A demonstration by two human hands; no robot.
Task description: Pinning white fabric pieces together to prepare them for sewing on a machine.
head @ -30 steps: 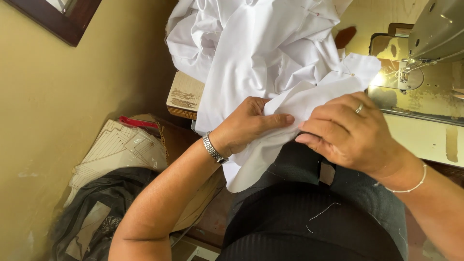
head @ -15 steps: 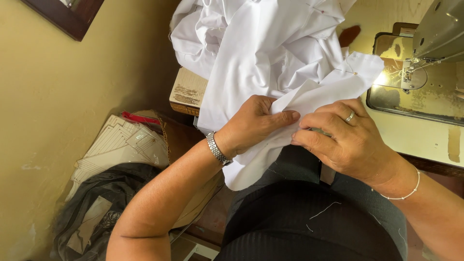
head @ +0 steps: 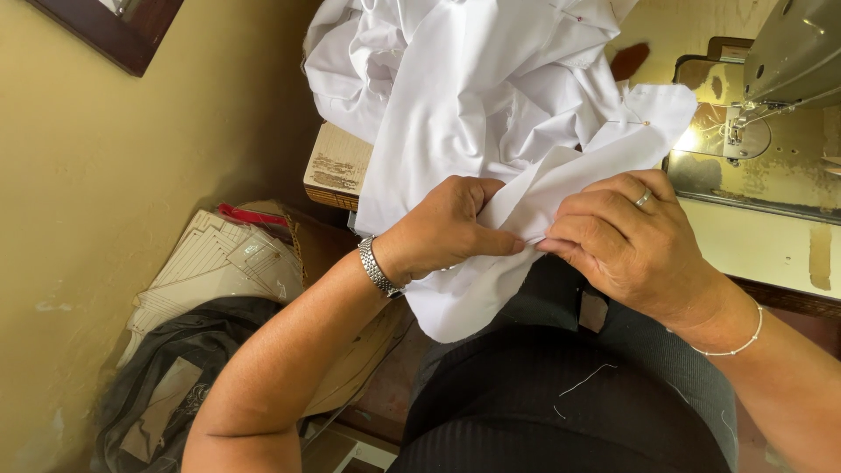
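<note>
A heap of white fabric (head: 473,96) lies over the sewing table and hangs down into my lap. My left hand (head: 447,229), with a metal watch at the wrist, pinches a folded edge of the fabric from the left. My right hand (head: 626,241), wearing a ring and a thin bracelet, pinches the same fold from the right, and the fingertips of both hands meet at the crease. A pin sticks in the flap of fabric (head: 644,118) above my right hand.
A sewing machine (head: 788,61) with its lamp lit stands on the table (head: 771,254) at the right. Paper patterns (head: 219,263) and a dark bag (head: 166,385) lie on the floor by the yellow wall. A wooden box (head: 337,166) sits under the fabric's left side.
Both hands have drawn closer together on the fold, the fingertips now touching at the crease. The fabric has shifted slightly.
</note>
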